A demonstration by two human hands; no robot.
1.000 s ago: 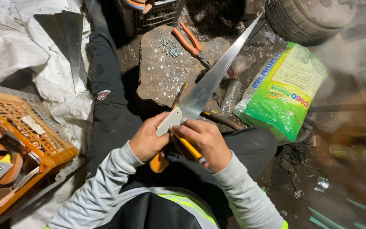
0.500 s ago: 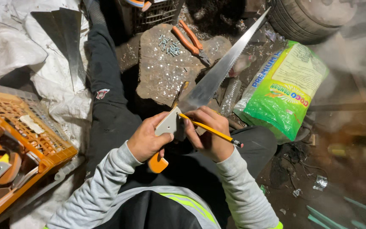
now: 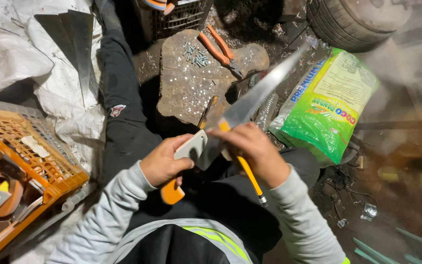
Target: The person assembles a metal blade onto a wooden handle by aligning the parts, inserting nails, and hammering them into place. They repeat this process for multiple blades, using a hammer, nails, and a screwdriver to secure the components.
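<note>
Head view: left hand [image 3: 164,164] grips saw blade [image 3: 250,105] at its heel, right hand [image 3: 255,151] clamps yellow pencil [image 3: 247,173] on it

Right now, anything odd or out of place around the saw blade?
Small metal screws lie scattered loose on the rusty iron slab, beside orange-handled pliers. Torn foil scraps litter the dirt floor. Saw blade looks intact.

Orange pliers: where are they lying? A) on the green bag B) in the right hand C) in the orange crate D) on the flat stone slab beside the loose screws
D: the orange pliers lie on the stone slab, just right of the loose screws, well away from the orange crate and the green bag.
</note>
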